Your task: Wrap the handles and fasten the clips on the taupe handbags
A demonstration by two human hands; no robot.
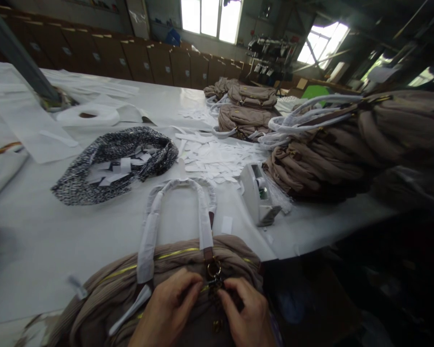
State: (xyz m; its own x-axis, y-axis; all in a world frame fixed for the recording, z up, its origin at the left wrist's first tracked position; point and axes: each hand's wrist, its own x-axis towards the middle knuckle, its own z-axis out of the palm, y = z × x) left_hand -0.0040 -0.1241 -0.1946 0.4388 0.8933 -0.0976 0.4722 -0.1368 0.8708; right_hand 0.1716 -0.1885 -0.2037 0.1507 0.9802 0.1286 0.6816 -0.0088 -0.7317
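A taupe fabric handbag [173, 270] lies at the near edge of the white table [39, 241], its gold zipper running across the top. Its two handles [155, 217] are wrapped in white paper and lie flat toward the far side. My left hand [164, 311] and my right hand [246, 313] rest on the bag side by side. Both sets of fingers pinch at the dark metal clasp [215, 282] hanging under a gold ring on the brown strap tab.
A black-and-white speckled scarf [130, 149] with paper scraps lies mid-table. White paper strips [217, 156] are scattered beyond. A white tape dispenser [256, 193] stands to the right. Stacked taupe bags [347, 149] fill the right side, more [246, 108] farther back. A tape roll [88, 115] sits far left.
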